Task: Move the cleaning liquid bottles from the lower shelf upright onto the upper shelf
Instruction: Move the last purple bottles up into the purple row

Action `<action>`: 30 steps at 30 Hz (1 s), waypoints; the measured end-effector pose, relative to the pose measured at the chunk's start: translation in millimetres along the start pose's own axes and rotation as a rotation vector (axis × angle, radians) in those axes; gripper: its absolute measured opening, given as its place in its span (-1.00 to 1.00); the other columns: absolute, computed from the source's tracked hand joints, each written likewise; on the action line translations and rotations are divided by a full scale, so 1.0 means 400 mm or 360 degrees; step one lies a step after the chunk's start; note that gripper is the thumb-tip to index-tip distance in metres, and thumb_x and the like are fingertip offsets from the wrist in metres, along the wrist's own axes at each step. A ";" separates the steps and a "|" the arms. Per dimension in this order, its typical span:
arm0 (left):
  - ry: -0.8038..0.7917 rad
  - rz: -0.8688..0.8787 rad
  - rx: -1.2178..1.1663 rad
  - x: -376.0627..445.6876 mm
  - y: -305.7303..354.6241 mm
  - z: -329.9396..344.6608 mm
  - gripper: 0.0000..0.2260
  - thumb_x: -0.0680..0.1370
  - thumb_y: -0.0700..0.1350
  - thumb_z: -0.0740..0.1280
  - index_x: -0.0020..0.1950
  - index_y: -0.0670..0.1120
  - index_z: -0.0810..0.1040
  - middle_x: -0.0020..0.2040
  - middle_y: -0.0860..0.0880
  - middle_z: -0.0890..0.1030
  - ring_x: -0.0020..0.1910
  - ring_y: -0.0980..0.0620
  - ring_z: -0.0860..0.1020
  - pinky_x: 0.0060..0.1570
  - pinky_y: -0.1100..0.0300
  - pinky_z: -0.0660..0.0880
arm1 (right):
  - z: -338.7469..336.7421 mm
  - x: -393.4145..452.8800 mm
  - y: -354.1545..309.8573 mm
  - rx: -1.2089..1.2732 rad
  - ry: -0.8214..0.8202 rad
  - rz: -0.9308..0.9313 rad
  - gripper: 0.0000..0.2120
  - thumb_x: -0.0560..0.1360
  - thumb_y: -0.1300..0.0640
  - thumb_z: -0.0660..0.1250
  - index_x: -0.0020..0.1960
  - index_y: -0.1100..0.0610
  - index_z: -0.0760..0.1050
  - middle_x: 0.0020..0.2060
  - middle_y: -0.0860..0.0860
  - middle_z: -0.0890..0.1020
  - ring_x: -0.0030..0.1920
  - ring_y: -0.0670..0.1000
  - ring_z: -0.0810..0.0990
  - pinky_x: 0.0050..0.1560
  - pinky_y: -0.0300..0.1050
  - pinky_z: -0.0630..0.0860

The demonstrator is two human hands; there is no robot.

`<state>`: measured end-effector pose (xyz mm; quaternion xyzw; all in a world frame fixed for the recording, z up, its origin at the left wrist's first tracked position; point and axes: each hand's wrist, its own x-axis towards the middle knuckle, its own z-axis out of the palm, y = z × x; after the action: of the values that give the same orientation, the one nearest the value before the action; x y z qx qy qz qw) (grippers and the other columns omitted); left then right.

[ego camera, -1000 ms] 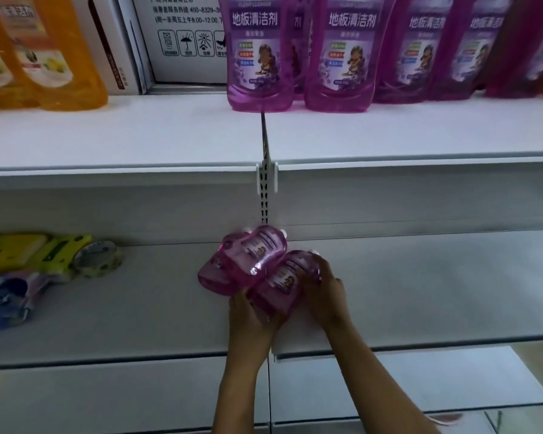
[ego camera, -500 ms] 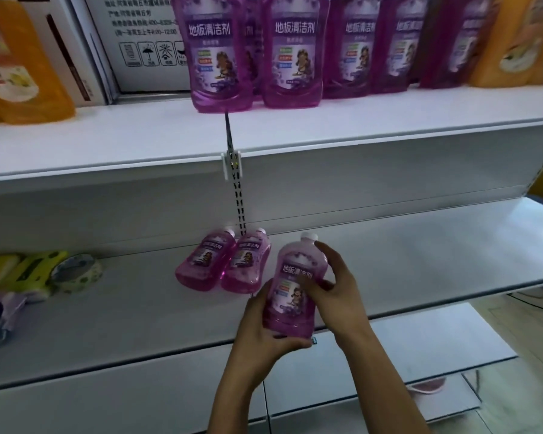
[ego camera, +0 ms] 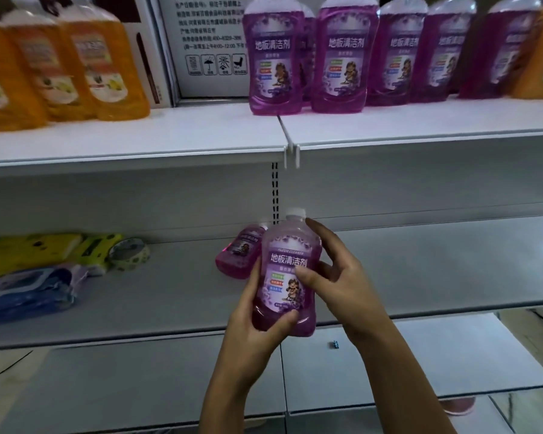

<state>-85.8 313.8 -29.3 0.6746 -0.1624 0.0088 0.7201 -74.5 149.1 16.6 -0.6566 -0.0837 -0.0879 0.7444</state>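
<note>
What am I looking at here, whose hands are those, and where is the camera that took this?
There is no machine: a person wears one camera on the head, looking forward and down at their own bare hands. The left hand grips the base of a purple cleaner bottle, held upright, and the right hand touches its side and label. Behind it another purple bottle lies on its side on the lower shelf, with packets and a tape roll further left. The upper shelf carries standing purple bottles and orange bottles.
</note>
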 end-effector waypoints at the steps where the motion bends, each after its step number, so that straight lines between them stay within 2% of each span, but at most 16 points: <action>1: 0.0026 0.0024 -0.0009 -0.007 0.008 -0.009 -0.31 0.42 -0.04 0.54 0.40 0.42 0.33 0.27 0.21 0.58 0.21 0.13 0.60 0.03 0.28 0.58 | 0.006 -0.003 -0.009 0.0035 -0.0076 0.0021 -0.39 0.46 0.19 0.47 0.34 -0.33 0.42 0.20 -0.26 0.59 0.18 -0.07 0.64 -0.06 -0.08 0.66; 4: 0.0094 0.0055 -0.0027 -0.029 0.024 -0.028 -0.31 0.40 0.01 0.53 0.41 0.41 0.33 0.27 0.21 0.59 0.22 0.12 0.60 0.04 0.26 0.58 | 0.023 -0.018 -0.029 0.0062 -0.0234 0.0015 -0.34 0.46 0.12 0.43 0.41 -0.36 0.30 0.16 -0.43 0.57 0.23 -0.15 0.60 0.00 -0.14 0.64; 6: 0.0106 0.0082 -0.0050 -0.039 0.024 -0.032 -0.30 0.39 0.01 0.53 0.43 0.38 0.33 0.29 0.17 0.58 0.24 0.09 0.59 0.06 0.22 0.59 | 0.030 -0.035 -0.035 0.0093 -0.0254 0.0026 -0.34 0.47 0.11 0.42 0.41 -0.36 0.25 0.15 -0.47 0.56 0.23 -0.20 0.59 0.01 -0.19 0.62; 12: -0.0018 0.0138 -0.0058 -0.049 0.036 0.002 -0.26 0.41 -0.05 0.52 0.52 0.24 0.28 0.35 0.09 0.56 0.28 0.03 0.58 0.14 0.12 0.58 | 0.001 -0.092 -0.056 0.0057 -0.0145 0.0040 -0.34 0.39 0.07 0.49 0.29 -0.48 0.33 0.21 -0.37 0.56 0.23 -0.07 0.62 -0.01 -0.10 0.65; 17: -0.0130 0.0215 0.0023 -0.036 0.060 0.045 -0.26 0.45 -0.16 0.50 0.52 0.27 0.27 0.39 0.09 0.52 0.31 0.06 0.56 0.16 0.16 0.57 | -0.019 -0.096 -0.084 -0.0052 0.0045 -0.0077 -0.33 0.38 0.06 0.51 0.32 -0.44 0.33 0.20 -0.25 0.59 0.19 -0.02 0.65 -0.03 -0.06 0.66; 21: -0.0127 0.0332 0.0120 -0.008 0.094 0.082 -0.26 0.45 -0.14 0.49 0.53 0.23 0.27 0.42 0.14 0.46 0.34 0.14 0.52 0.19 0.26 0.52 | -0.023 -0.095 -0.110 -0.0064 0.0168 -0.0189 -0.31 0.43 0.04 0.48 0.43 -0.32 0.26 0.20 -0.18 0.61 0.17 0.00 0.67 0.00 -0.02 0.67; 26: -0.0116 0.0442 0.0045 0.027 0.134 0.178 -0.26 0.38 -0.17 0.51 0.46 0.30 0.36 0.35 0.07 0.55 0.29 0.08 0.57 0.15 0.26 0.54 | -0.093 -0.097 -0.176 -0.0121 0.0301 -0.0362 -0.32 0.46 0.08 0.46 0.47 -0.25 0.26 0.23 -0.13 0.61 0.19 0.03 0.66 0.04 0.01 0.67; 30: -0.0159 0.0528 0.0106 0.046 0.175 0.278 -0.25 0.35 -0.13 0.51 0.41 0.41 0.35 0.30 0.13 0.59 0.24 0.12 0.60 0.13 0.26 0.56 | -0.171 -0.104 -0.250 -0.0206 0.0380 -0.0466 -0.35 0.43 0.07 0.45 0.43 -0.28 0.30 0.15 -0.22 0.63 0.15 -0.01 0.68 -0.01 -0.06 0.67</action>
<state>-109.3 207.8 47.0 0.6616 -0.3067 0.0993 0.6771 -138.2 70.1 94.3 -0.6688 -0.0835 -0.2777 0.6846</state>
